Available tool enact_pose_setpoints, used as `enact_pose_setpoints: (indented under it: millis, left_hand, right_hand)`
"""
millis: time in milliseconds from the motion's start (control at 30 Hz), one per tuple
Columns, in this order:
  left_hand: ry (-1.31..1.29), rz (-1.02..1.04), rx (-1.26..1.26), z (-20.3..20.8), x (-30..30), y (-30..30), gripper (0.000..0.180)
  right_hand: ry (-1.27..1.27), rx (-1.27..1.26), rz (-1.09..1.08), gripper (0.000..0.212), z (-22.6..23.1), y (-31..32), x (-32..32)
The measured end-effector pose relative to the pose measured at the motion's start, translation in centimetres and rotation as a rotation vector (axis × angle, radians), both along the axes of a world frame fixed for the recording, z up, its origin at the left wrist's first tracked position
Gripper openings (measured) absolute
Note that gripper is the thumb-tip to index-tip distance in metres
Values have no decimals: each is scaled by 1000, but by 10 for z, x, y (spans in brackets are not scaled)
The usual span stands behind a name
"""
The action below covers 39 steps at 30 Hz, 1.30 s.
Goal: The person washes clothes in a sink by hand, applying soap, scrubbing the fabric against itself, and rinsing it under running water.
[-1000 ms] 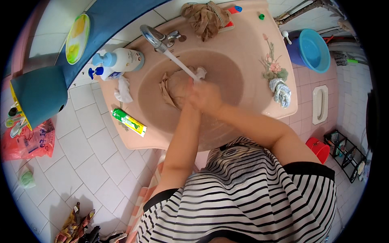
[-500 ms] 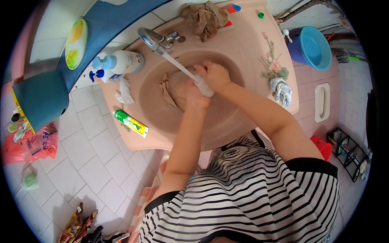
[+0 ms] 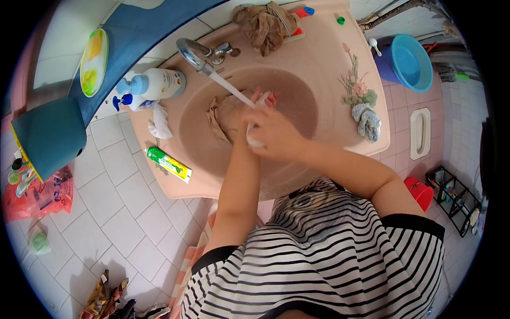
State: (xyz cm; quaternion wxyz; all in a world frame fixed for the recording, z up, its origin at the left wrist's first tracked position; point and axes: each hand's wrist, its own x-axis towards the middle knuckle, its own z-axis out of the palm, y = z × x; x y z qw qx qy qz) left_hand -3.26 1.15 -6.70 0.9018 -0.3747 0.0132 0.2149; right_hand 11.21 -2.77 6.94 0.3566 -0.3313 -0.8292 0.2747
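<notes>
One white cloth (image 3: pixel 254 140) is being held in two hands, near one stream from one tap (image 3: pixel 197 56). The right hand (image 3: pixel 279 137) is curling around the cloth; how far the left hand (image 3: pixel 252 114) is opening, I cannot tell. The cloth is showing below the right palm. One brown cloth (image 3: pixel 222 112) is lying beside them in one basin (image 3: pixel 300 103).

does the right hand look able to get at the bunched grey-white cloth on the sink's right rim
Probably yes: nothing covers the bunched cloth, and the sink between looks unobstructed. The right hand is curled over a white cloth, so it might need to let go first.
</notes>
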Motion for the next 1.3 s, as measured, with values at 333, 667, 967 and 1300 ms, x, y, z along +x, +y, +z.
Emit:
enact_pose_setpoints:
  millis: [333,667,967,1300]
  left_hand:
    - [965,266,123,19,46,-19,32]
    - [989,300,90,46,57,-26,37]
    - [1059,334,204,36,38,-34,24]
    - [1216,449,305,113,17,-37,49]
  right_hand:
    - [-40,-487,-521,19,-75,41,4]
    - [17,-563,-592,21,-76,38,7]
    - [-80,-697,-551,27,-61,21,-3]
    - [-67,-590,-212,35,-30,44,1]
